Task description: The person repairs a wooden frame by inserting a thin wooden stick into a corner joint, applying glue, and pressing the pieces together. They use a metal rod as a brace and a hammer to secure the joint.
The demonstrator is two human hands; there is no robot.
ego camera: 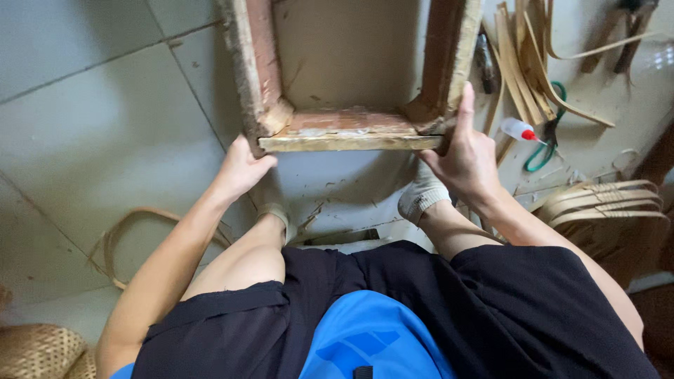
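Note:
A worn wooden frame (347, 132), like an old stool or chair seat with reddish inner faces, stands on the tiled floor in front of my knees. My left hand (242, 167) grips its near left corner from below. My right hand (463, 151) holds the near right corner, thumb pointing up along the right rail. Both hands are closed on the frame. My feet in light socks (421, 196) rest just under its front rail.
Bamboo or rattan strips (526, 63) lie at the upper right with a small white glue bottle with a red tip (518, 129) and green-handled scissors (547, 140). Curved strips (604, 203) stack at right. A strip loop (123, 235) and a woven basket (38, 351) lie at left.

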